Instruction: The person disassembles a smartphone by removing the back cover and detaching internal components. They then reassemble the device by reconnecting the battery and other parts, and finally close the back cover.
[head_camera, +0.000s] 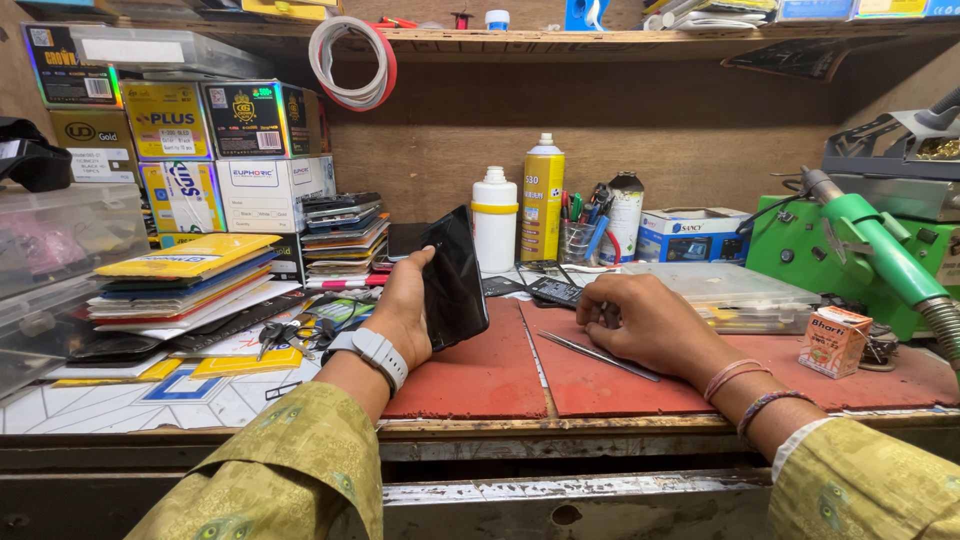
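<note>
**Cluttered repair bench, phone held upright**

Red mats (480, 375) cover the bench under both hands. Stacked boxes (215, 150) rise beyond the left hand (405, 315), which grips a black phone (455, 280) upright by its edge. Right hand (645, 325) rests curled, knuckles down, holding nothing I can make out. Metal tweezers (598, 355) lie just beside it, toward the wrist.

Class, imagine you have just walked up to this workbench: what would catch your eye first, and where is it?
First, the black phone held upright in the left hand at the centre, above the red mat. Next, the right hand resting on metal tweezers beside it, and the bright green tool at far right.
</note>
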